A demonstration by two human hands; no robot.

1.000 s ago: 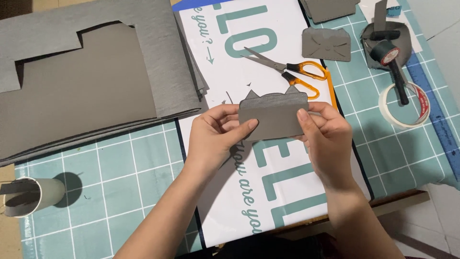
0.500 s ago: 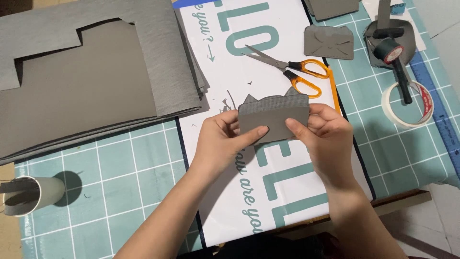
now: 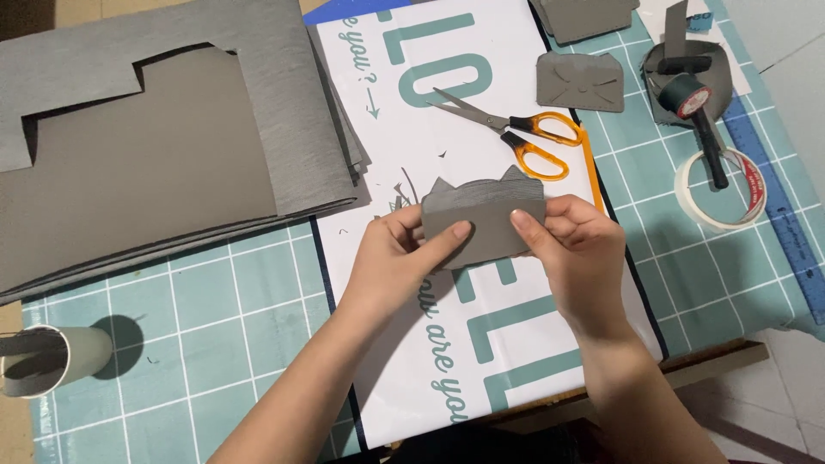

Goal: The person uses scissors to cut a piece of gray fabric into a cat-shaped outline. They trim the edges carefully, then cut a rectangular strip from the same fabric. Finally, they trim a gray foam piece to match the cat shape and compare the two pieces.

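Grey card stack (image 3: 484, 222) between both hands

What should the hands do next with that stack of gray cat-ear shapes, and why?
Probably square the stack of gray cutouts by tapping its edges level. Both the left hand and right hand pinch it above the white printed sheet, and the layered top edges look slightly stepped, not flush. The scissors lie untouched beyond.

A: What can't you make out?
B: The grey cardboard stack (image 3: 485, 219) hides most fingers of the left hand (image 3: 400, 253) and right hand (image 3: 576, 249).
A: Anything cut off?
B: The cardboard tube (image 3: 43, 361) and blue ruler (image 3: 786, 223) run off the edges.
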